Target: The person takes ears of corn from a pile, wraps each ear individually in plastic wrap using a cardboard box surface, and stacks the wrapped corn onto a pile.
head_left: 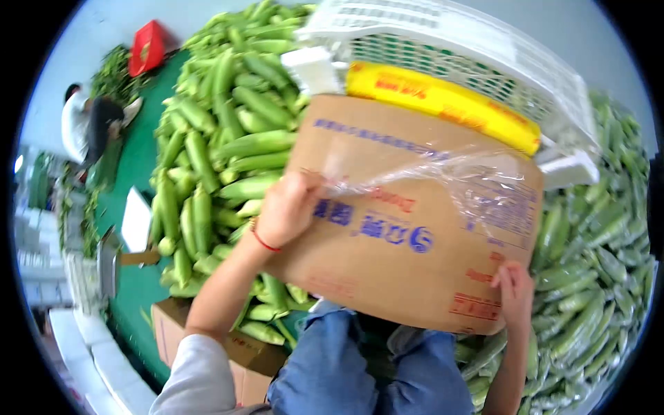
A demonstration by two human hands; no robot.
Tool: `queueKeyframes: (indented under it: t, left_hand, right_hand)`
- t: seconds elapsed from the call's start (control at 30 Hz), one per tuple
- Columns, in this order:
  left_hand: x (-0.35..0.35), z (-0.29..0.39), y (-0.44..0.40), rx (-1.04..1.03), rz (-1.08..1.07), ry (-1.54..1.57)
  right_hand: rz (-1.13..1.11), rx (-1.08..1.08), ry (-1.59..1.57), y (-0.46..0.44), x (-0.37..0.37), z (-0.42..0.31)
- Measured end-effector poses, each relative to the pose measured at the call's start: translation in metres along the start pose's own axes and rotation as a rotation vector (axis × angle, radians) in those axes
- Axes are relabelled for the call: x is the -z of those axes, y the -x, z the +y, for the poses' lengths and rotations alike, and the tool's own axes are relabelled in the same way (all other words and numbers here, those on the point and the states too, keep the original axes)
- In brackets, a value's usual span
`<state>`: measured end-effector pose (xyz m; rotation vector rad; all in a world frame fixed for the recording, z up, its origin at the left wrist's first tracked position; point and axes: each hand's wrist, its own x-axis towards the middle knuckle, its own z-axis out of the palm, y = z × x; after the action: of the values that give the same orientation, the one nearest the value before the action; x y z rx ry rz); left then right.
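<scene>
Either side: while unwrapped corn ears (pixel 200 162) lay at 10 o'clock, plastic-wrapped ears (pixel 584 301) filled 4.
Printed cardboard (pixel 408 277): central above the knees (pixel 318 360), apparently as worktop.
Yellow film roll (pixel 443 104): sat at 12, probably for easy unwinding.
Clear film (pixel 449 168): bunched across the cardboard.
Left hand (pixel 294 204): 9 o'clock, fingers pinched film, seemingly keeping it stretched.
Right hand (pixel 515 287): 4 o'clock, at the cardboard's edge; grip couldn't be told.

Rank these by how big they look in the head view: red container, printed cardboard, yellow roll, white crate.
1. Printed cardboard
2. White crate, partly covered
3. Yellow roll
4. Red container, which sits farther off, so its true size is unsure.
</scene>
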<state>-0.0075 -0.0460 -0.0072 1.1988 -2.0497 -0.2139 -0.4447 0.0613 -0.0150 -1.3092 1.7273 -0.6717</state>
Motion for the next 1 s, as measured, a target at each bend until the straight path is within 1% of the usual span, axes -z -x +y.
queueKeyframes:
  t: [0.03, 0.07, 0.1, 0.13, 0.17, 0.2, 0.23, 0.33, 0.37, 0.43, 0.47, 0.53, 0.57, 0.6, 0.63, 0.67, 0.7, 0.73, 0.77, 0.8, 0.87, 0.9, 0.93, 0.97, 1.0]
  left_hand:
    - [0.002, 0.005, 0.014, 0.073, -0.042, 0.037]
    - [0.0, 0.003, 0.021, 0.024, -0.109, 0.027]
    - [0.001, 0.002, 0.026, 0.037, -0.134, 0.004]
    - [-0.001, 0.002, 0.029, 0.043, -0.157, -0.002]
    - [-0.004, 0.001, 0.027, 0.104, -0.127, 0.051]
    - [-0.008, 0.007, 0.024, 0.17, -0.102, 0.092]
    - [-0.006, 0.007, 0.022, 0.186, -0.115, 0.118]
    - [-0.005, 0.005, 0.02, 0.172, -0.107, 0.136]
    - [-0.006, 0.006, 0.019, 0.196, -0.107, 0.158]
    - [-0.004, 0.006, 0.021, 0.256, -0.107, 0.19]
    - [-0.002, 0.005, 0.022, 0.326, -0.088, 0.272]
    - [0.004, 0.005, 0.021, 0.464, -0.043, 0.427]
    - [0.009, 0.007, 0.021, 0.468, -0.034, 0.356]
    - [0.012, 0.008, 0.028, 0.477, -0.014, 0.27]
    - [0.019, 0.01, 0.041, 0.337, -0.056, 0.079]
    - [0.03, 0.014, 0.062, 0.203, -0.112, -0.116]
    - [0.039, 0.019, 0.091, 0.126, -0.164, -0.009]
    - [0.041, 0.024, 0.118, 0.037, -0.208, 0.109]
    - [0.042, 0.036, 0.141, 0.013, -0.152, 0.084]
    - [0.039, 0.046, 0.16, -0.014, -0.099, 0.075]
    - [0.058, 0.035, 0.199, -0.086, -0.189, -0.127]
    - [0.066, 0.02, 0.234, 0.297, -0.574, -0.279]
    - [0.058, 0.004, 0.265, 0.448, -0.152, -0.472]
    - [0.062, -0.018, 0.287, 0.739, -0.004, -0.565]
    - [0.065, -0.045, 0.308, 0.903, 0.21, -0.686]
  right_hand:
    - [0.055, 0.109, 0.129, -0.003, -0.011, -0.001]
    - [0.139, 0.215, 0.269, -0.003, -0.017, -0.002]
    - [0.244, 0.309, 0.422, 0.001, -0.015, -0.003]
    - [0.232, 0.316, 0.368, -0.004, -0.018, -0.016]
    - [0.221, 0.324, 0.317, -0.015, -0.023, -0.035]
    - [0.214, 0.283, 0.35, -0.024, -0.019, -0.04]
    - [0.202, 0.25, 0.386, -0.034, -0.02, -0.045]
    - [0.203, 0.425, 0.47, -0.065, -0.024, -0.04]
    - [0.258, 0.493, 0.498, -0.067, -0.027, -0.051]
    - [0.179, 0.512, 0.349, -0.071, -0.026, -0.045]
    - [0.133, 0.522, 0.272, -0.072, -0.027, -0.04]
    - [0.102, 0.295, 0.122, -0.053, -0.019, -0.028]
    - [0.084, 0.18, 0.045, -0.038, -0.013, -0.023]
    - [0.089, 0.022, 0.08, -0.019, -0.004, -0.036]
    - [0.137, 0.106, 0.001, -0.009, 0.008, 0.007]
    - [0.172, 0.129, -0.034, 0.017, 0.006, -0.024]
    - [0.141, 0.185, 0.244, 0.035, 0.021, -0.003]
    - [0.081, 0.076, 0.097, 0.056, 0.023, 0.013]
    - [0.026, -0.04, -0.037, 0.074, 0.023, 0.025]
    - [0.013, -0.05, -0.061, 0.084, 0.018, 0.037]
    - [0.0, -0.08, -0.099, 0.098, 0.007, 0.058]
    - [0.033, -0.068, -0.074, 0.096, 0.0, 0.049]
    - [0.015, -0.05, -0.008, 0.094, -0.001, 0.042]
    - [0.002, -0.025, 0.055, 0.091, -0.001, 0.035]
    - [-0.007, -0.004, 0.114, 0.088, -0.002, 0.028]
